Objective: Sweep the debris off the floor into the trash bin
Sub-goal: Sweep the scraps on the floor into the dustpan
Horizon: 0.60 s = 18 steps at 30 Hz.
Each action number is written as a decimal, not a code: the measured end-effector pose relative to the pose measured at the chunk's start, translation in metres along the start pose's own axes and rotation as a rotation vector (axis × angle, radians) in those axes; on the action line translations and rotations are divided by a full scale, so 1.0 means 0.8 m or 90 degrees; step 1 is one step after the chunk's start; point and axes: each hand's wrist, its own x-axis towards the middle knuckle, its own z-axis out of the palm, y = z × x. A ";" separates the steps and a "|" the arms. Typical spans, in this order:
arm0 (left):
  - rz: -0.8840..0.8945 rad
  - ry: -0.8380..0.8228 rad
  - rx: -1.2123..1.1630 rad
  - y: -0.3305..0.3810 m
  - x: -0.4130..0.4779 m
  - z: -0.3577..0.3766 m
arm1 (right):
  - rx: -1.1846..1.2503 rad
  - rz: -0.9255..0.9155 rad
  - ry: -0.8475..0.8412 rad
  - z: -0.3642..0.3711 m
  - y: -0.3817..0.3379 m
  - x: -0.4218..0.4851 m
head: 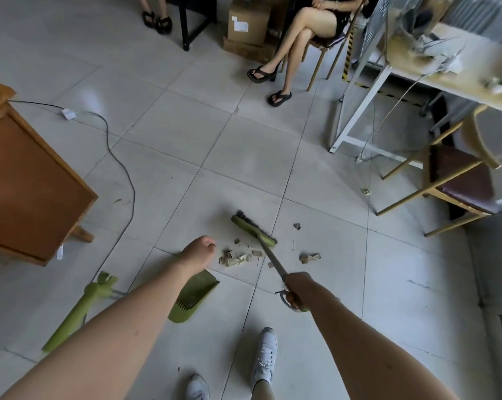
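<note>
A green broom (253, 230) rests its bristled head on the grey tile floor, just beyond a small pile of debris (238, 257) made of crumpled paper and cardboard scraps. More scraps (309, 257) lie to the right of the handle. My right hand (297, 287) grips the broom's handle near its end. My left hand (199, 249) hovers over the floor left of the pile, fingers loosely curled, holding nothing. A green dustpan (193, 297) lies flat on the floor under my left forearm, its long handle (79, 310) stretching to the lower left. No trash bin is in view.
A wooden cabinet (27, 180) stands at the left, with a black cable (120, 166) trailing across the floor. A seated person's legs (287, 62) and cardboard boxes (247, 24) are at the back. A white-framed table (411, 82) and a chair (457, 180) stand at the right.
</note>
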 end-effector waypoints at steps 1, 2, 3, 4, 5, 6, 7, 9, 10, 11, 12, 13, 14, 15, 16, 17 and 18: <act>-0.002 0.005 0.004 0.007 -0.001 0.002 | 0.024 0.003 0.004 -0.012 0.001 -0.004; -0.001 0.008 0.005 0.014 -0.001 0.005 | 0.033 0.000 0.011 -0.026 0.002 -0.006; 0.003 0.007 0.003 0.023 -0.001 0.009 | 0.046 -0.005 0.019 -0.042 0.003 -0.009; 0.008 0.002 0.000 0.032 -0.001 0.014 | 0.059 -0.002 0.031 -0.058 0.004 -0.009; 0.014 -0.006 -0.002 0.042 0.000 0.021 | 0.073 0.003 0.046 -0.078 0.007 -0.009; 0.022 -0.012 -0.002 0.052 0.001 0.029 | 0.085 0.011 0.059 -0.098 0.010 -0.006; 0.030 -0.017 -0.002 0.062 0.002 0.037 | 0.104 0.025 0.069 -0.118 0.016 -0.003; 0.040 -0.033 -0.008 0.079 0.005 0.056 | 0.133 0.052 0.086 -0.155 0.033 0.005; 0.045 -0.043 -0.006 0.088 0.006 0.067 | 0.139 0.065 0.098 -0.173 0.045 0.011; 0.051 -0.049 -0.001 0.096 0.007 0.079 | 0.139 0.073 0.114 -0.189 0.058 0.015; 0.055 -0.052 0.006 0.103 0.009 0.091 | 0.135 0.074 0.124 -0.204 0.071 0.019; 0.057 -0.049 0.017 0.109 0.009 0.103 | 0.145 0.075 0.133 -0.216 0.086 0.023; 0.057 -0.044 0.032 0.112 0.010 0.114 | 0.159 0.093 0.139 -0.226 0.100 0.028; 0.058 -0.041 0.052 0.117 0.011 0.125 | 0.165 0.110 0.137 -0.235 0.116 0.030; 0.059 -0.039 0.069 0.121 0.013 0.135 | 0.163 0.123 0.127 -0.244 0.128 0.031; 0.058 -0.041 0.082 0.126 0.014 0.144 | 0.187 0.130 0.114 -0.250 0.140 0.032; 0.053 -0.046 0.087 0.129 0.015 0.152 | 0.213 0.148 0.110 -0.255 0.148 0.033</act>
